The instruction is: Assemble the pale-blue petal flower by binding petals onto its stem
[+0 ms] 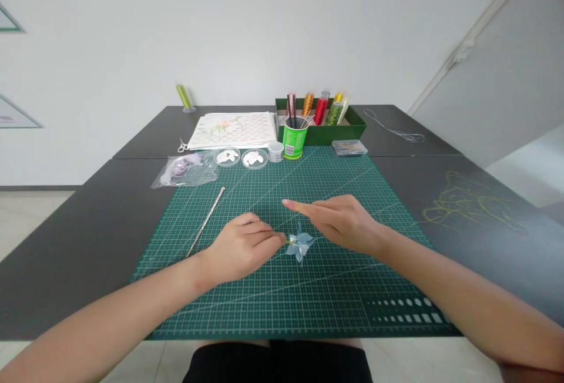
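Observation:
A small pale blue flower [300, 244] with translucent petals is pinched in the fingertips of my left hand [247, 246], held by its thin stem just above the green cutting mat [335, 289]. To its upper right is my right hand [339, 218]. Its index finger points left, with a faint yellowish mark near the tip; the other fingers are folded together, and whatever lies in them is too small or hidden to make out. Left of my left hand, a slim metal tool [205, 221] rests diagonally on the mat.
Toward the back stand a green can [294, 141] of tools, a dark green box [321, 134] of thread spools, and dishes of white pieces [254, 158]. A plastic bag [189, 170], small scissors [183, 145] and papers [238, 130] lie left. Loose yellow-green thread [467, 202] spreads right.

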A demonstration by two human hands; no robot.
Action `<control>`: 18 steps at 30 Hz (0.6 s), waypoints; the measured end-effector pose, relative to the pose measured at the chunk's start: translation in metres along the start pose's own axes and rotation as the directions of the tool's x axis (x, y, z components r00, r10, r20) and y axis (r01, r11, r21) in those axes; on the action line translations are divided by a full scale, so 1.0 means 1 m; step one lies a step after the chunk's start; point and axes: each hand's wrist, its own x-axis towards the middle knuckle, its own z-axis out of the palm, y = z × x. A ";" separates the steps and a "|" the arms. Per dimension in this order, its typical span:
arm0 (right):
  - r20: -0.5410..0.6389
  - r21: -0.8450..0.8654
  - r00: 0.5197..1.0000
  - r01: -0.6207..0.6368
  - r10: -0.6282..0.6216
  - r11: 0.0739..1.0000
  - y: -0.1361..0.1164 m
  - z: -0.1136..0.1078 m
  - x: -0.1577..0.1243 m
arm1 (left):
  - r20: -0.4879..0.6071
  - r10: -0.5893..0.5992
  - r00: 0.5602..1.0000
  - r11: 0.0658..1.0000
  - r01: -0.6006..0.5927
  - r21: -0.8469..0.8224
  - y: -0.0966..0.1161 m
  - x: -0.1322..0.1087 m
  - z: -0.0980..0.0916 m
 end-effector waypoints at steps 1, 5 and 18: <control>0.031 0.033 0.999 -0.031 0.030 0.999 0.002 0.001 0.000 | -0.001 0.002 1.000 1.000 -0.002 -0.013 0.001 0.000 0.000; 0.140 0.108 0.983 -0.133 0.117 0.985 0.009 0.008 -0.002 | -0.017 0.008 1.000 0.998 -0.009 -0.059 0.005 0.000 -0.004; 0.412 0.457 0.897 -0.354 0.159 0.816 0.012 0.024 0.000 | -0.127 -0.112 0.986 0.991 0.100 -0.091 0.003 0.000 -0.008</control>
